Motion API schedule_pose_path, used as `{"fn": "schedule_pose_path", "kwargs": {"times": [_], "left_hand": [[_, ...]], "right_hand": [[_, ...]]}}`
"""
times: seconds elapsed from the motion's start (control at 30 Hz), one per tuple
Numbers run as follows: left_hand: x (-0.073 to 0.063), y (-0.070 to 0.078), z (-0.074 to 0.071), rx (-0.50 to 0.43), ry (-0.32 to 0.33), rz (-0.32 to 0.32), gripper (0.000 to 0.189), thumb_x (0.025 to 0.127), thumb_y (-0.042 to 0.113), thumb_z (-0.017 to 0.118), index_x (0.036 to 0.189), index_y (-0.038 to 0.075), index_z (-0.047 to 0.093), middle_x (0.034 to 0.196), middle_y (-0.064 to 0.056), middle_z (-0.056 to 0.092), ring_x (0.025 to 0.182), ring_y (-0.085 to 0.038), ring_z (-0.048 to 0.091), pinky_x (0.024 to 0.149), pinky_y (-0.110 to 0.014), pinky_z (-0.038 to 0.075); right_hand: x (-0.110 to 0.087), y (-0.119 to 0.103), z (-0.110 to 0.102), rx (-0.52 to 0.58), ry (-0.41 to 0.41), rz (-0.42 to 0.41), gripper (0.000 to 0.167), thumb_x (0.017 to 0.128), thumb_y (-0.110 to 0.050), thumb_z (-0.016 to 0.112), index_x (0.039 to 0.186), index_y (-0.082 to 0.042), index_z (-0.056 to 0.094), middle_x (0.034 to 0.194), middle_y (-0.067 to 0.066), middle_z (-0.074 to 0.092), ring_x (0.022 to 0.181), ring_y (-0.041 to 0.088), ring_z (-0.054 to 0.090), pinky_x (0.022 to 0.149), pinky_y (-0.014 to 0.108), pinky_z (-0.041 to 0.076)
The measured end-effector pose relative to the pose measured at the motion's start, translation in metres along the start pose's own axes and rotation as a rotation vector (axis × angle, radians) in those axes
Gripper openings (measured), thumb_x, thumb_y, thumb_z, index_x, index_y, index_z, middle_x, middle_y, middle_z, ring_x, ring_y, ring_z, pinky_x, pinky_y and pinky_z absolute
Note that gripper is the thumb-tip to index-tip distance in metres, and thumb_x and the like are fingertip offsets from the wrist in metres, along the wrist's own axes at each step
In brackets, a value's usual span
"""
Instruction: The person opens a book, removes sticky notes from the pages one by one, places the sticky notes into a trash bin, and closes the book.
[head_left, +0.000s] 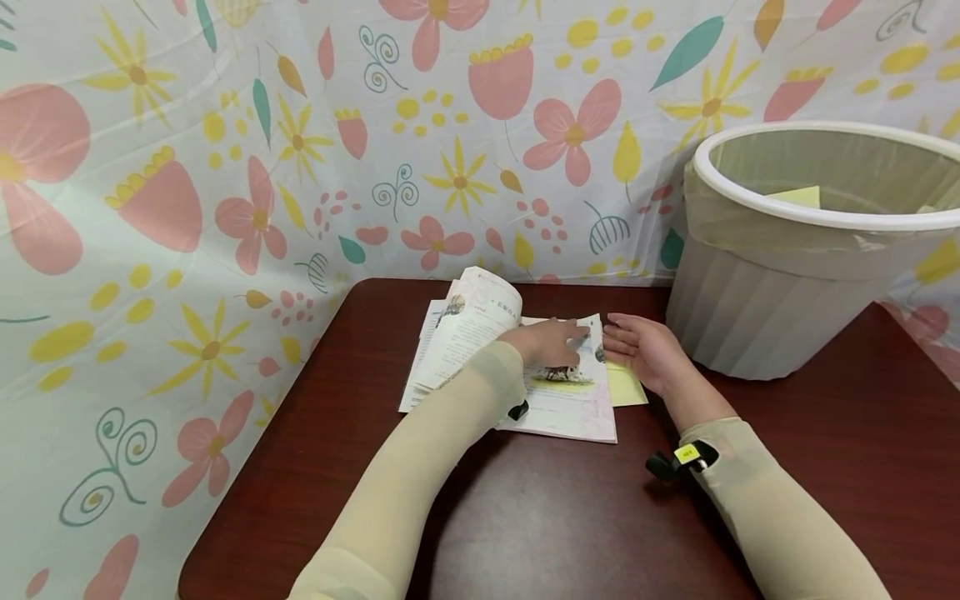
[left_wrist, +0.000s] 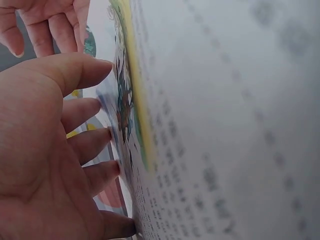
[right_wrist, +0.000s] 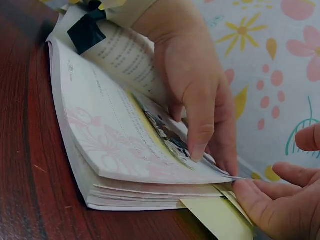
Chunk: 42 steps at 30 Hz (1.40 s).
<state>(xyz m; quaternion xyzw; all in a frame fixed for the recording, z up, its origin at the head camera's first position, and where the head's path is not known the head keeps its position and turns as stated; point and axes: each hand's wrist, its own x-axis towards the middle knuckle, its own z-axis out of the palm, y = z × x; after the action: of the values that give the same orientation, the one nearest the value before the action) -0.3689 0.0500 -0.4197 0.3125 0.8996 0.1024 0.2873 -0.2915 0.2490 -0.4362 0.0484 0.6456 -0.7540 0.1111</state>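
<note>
An open book [head_left: 558,417] with printed text and a coloured picture lies on the table, its left-hand pages curling up. My left hand [head_left: 551,342] reaches across it, fingertips resting on the right-hand page; the left wrist view shows the fingers [left_wrist: 82,145] spread against the paper. Yellow paper [head_left: 626,387] sticks out from under the page at the book's right edge. Beside that edge is my right hand [head_left: 648,348], fingers extended. In the right wrist view, one digit of the right hand [right_wrist: 280,205] touches the page edge by the yellow slips [right_wrist: 215,215].
A grey bin [head_left: 750,292] with a white rim and a liner stands on the right of the dark red table [head_left: 540,517]. Yellow paper [head_left: 798,197] shows inside the bin. A flower-patterned curtain [head_left: 465,125] hangs behind the table and along its left side.
</note>
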Motion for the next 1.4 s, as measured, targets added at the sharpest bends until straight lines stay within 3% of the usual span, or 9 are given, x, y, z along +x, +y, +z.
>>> {"fn": "schedule_pose_path", "kwargs": {"times": [0.37,0.47,0.5,0.63,0.77,0.87,1.0,1.17,1.4], "left_hand": [[-0.001,-0.004,0.0,-0.096,0.011,0.031,0.07,0.104,0.043,0.052,0.163,0.045,0.015,0.175,0.011,0.003,0.162,-0.011,0.01,0.128,-0.035,0.026],[-0.002,-0.005,0.0,-0.121,0.033,0.062,0.068,0.104,0.042,0.053,0.164,0.042,0.019,0.174,0.011,0.014,0.158,-0.009,0.024,0.123,-0.033,0.033],[-0.003,-0.005,0.0,-0.124,0.048,0.079,0.067,0.104,0.041,0.053,0.164,0.04,0.021,0.173,0.011,0.019,0.156,-0.009,0.028,0.121,-0.032,0.034],[-0.006,-0.006,-0.001,-0.128,0.119,0.133,0.063,0.104,0.042,0.054,0.163,0.033,0.031,0.167,0.011,0.036,0.148,-0.01,0.04,0.121,-0.033,0.037],[-0.012,-0.008,-0.006,-0.176,0.142,0.149,0.062,0.105,0.046,0.052,0.162,0.032,0.033,0.166,0.011,0.036,0.153,-0.012,0.036,0.124,-0.036,0.034],[-0.018,-0.011,-0.009,-0.222,0.139,0.173,0.063,0.106,0.048,0.05,0.163,0.03,0.032,0.168,0.01,0.034,0.155,-0.013,0.034,0.125,-0.037,0.032],[-0.027,-0.019,-0.013,-0.297,0.149,0.218,0.066,0.106,0.048,0.051,0.164,0.024,0.031,0.169,0.007,0.034,0.156,-0.015,0.033,0.126,-0.037,0.031],[-0.044,-0.031,-0.016,-0.374,0.168,0.246,0.068,0.105,0.049,0.053,0.164,0.026,0.029,0.17,0.005,0.032,0.157,-0.016,0.03,0.126,-0.038,0.03],[-0.077,-0.044,-0.013,-0.371,0.182,0.276,0.066,0.105,0.049,0.053,0.164,0.032,0.027,0.17,0.011,0.028,0.159,-0.013,0.023,0.128,-0.041,0.026]], "right_hand": [[0.003,0.008,0.006,-0.102,-0.05,0.047,0.064,0.11,-0.036,0.044,0.161,0.001,0.029,0.163,0.023,0.034,0.148,0.03,0.038,0.09,0.022,0.054],[0.004,0.009,0.008,-0.108,-0.077,0.053,0.065,0.11,-0.038,0.047,0.159,0.002,0.032,0.161,0.021,0.039,0.148,0.03,0.04,0.091,0.021,0.055],[0.004,0.01,0.008,-0.107,-0.089,0.053,0.067,0.11,-0.039,0.047,0.16,0.002,0.031,0.168,0.018,0.028,0.153,0.03,0.033,0.092,0.021,0.055],[0.004,0.01,0.007,-0.126,-0.115,0.047,0.067,0.111,-0.039,0.044,0.16,0.004,0.03,0.168,0.019,0.028,0.143,0.023,0.047,0.093,0.02,0.055],[0.004,0.01,0.006,-0.15,-0.116,0.043,0.063,0.112,-0.036,0.04,0.158,0.005,0.031,0.168,0.02,0.028,0.125,0.01,0.056,0.095,0.021,0.054],[0.004,0.01,0.006,-0.159,-0.111,0.041,0.061,0.112,-0.035,0.038,0.158,0.005,0.031,0.168,0.02,0.026,0.135,0.017,0.051,0.095,0.02,0.053],[0.004,0.011,0.006,-0.156,-0.098,0.047,0.062,0.112,-0.036,0.04,0.159,0.004,0.03,0.168,0.019,0.025,0.146,0.026,0.04,0.094,0.019,0.053],[0.005,0.012,0.007,-0.153,-0.086,0.052,0.061,0.112,-0.034,0.041,0.159,0.003,0.031,0.165,0.019,0.03,0.13,0.013,0.052,0.094,0.02,0.054],[0.005,0.011,0.01,-0.158,-0.089,0.05,0.065,0.11,-0.037,0.045,0.16,0.003,0.029,0.166,0.021,0.029,0.137,0.018,0.049,0.094,0.02,0.052]]}}
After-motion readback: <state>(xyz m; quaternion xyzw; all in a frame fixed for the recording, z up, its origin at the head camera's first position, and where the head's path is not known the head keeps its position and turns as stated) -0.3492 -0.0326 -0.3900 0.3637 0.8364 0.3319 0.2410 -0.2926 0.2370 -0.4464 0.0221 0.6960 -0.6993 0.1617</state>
